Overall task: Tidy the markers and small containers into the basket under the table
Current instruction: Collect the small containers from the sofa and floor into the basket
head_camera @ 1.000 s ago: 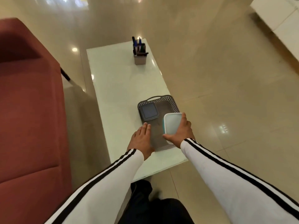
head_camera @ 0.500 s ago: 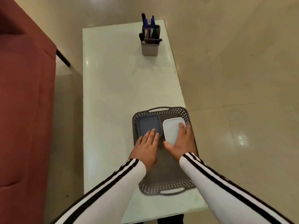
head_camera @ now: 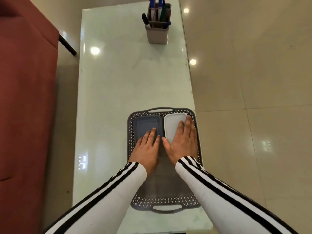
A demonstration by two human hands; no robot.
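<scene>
A grey perforated basket [head_camera: 163, 202] with two handles lies on the pale glass table [head_camera: 118, 85] near its front right edge. At the basket's far end sit a dark grey lidded container [head_camera: 145, 123] on the left and a white lidded container [head_camera: 173, 123] on the right, side by side. My left hand [head_camera: 146, 149] lies flat with straight fingers touching the dark container. My right hand [head_camera: 183, 141] lies flat on the white container, fingers straight. A grey square holder [head_camera: 157, 34] with several markers [head_camera: 159, 9] stands at the table's far end.
A red sofa [head_camera: 25, 107] runs along the left side of the table, with a narrow gap between them. Glossy beige floor tiles [head_camera: 253, 81] stretch to the right. The basket's right rim lies close to the table's right edge.
The white container went from held above the basket's rim to lying flat inside beside the dark one. Both hands moved forward onto the containers. The view tilted down over the table.
</scene>
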